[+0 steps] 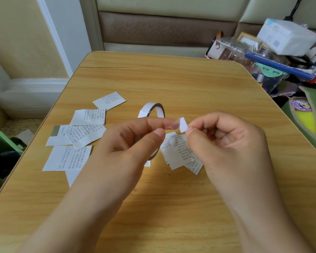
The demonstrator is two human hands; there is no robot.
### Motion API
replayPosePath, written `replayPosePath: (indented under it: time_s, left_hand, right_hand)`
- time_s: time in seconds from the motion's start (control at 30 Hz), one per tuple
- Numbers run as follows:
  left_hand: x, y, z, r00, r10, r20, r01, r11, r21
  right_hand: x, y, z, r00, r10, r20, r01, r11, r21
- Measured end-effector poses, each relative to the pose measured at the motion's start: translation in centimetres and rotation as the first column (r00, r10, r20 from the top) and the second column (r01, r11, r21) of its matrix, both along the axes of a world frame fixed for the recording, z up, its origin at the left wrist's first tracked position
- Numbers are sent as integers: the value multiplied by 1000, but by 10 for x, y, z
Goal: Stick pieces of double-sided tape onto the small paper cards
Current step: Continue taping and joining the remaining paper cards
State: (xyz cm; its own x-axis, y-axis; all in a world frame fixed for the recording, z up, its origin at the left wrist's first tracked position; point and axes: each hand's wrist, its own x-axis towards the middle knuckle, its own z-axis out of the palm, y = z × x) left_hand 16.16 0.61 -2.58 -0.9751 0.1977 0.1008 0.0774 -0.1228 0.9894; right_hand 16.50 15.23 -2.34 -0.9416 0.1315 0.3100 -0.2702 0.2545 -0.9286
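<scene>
A small white piece of tape (183, 124) is held above the wooden table (171, 79) between both hands. My left hand (128, 143) pinches its left end, where a clear film shows at the fingertips. My right hand (226, 141) pinches its lower right corner. The tape roll (153, 111) stands on edge just behind my left hand, which hides its lower part. Under my right hand lie a few paper cards (177, 152) with printed text. Several more cards (80, 137) are spread at the table's left side.
Clutter sits off the table's right edge: a white box (288, 35), clear plastic containers (235, 50), a blue pen (277, 66) and a green pouch (306, 114). A padded sofa back (162, 28) runs behind the table. A green chair (0, 143) stands at the left.
</scene>
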Motion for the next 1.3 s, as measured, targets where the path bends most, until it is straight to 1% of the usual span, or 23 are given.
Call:
replayPosePath:
  time_s: [0.1, 0.17, 0.2, 0.3, 0.47, 0.57, 0.7, 0.83, 1.03, 1.17, 1.3]
  left_hand:
    - [-1, -4, -2, 999, 38, 2, -38, 999, -21]
    - [-3, -6, -3, 997, 82, -3, -82, 997, -12]
    - [-3, -6, -3, 995, 99, -5, -99, 995, -4]
    - [-3, -6, -2, 992, 126, 3, -126, 992, -3]
    - [-3, -4, -4, 990, 140, 16, -140, 990, -8]
    - [-1, -1, -2, 993, 114, 22, -114, 994, -1]
    - [0, 1, -2, 994, 102, 32, -102, 995, 0]
    - [-1, 0, -1, 994, 102, 39, -102, 995, 15]
    - [-3, -4, -1, 992, 117, 46, -118, 993, 22]
    - [-3, -5, 0, 993, 115, 38, -116, 993, 31]
    - [-4, -5, 0, 993, 107, 46, -108, 994, 34]
  right_hand:
    - [-5, 8, 0, 999, -36, 15, 37, 998, -45]
    - [-10, 18, 0, 996, -90, 14, 91, 995, -34]
    - [-13, 24, 0, 992, -123, 18, 124, 992, -7]
    - [-28, 44, -7, 972, -227, 58, 217, 965, 144]
    - [-51, 67, -30, 935, -318, 160, 264, 921, 288]
    - [-57, 67, -38, 930, -313, 193, 237, 911, 336]
    - [-60, 67, -41, 939, -271, 211, 204, 934, 294]
    - [-62, 67, -44, 934, -285, 217, 215, 930, 298]
    - [-58, 64, -41, 942, -273, 192, 176, 895, 410]
    - [-56, 66, -40, 942, -292, 166, 205, 892, 402]
    - [-56, 66, -41, 950, -261, 173, 183, 911, 369]
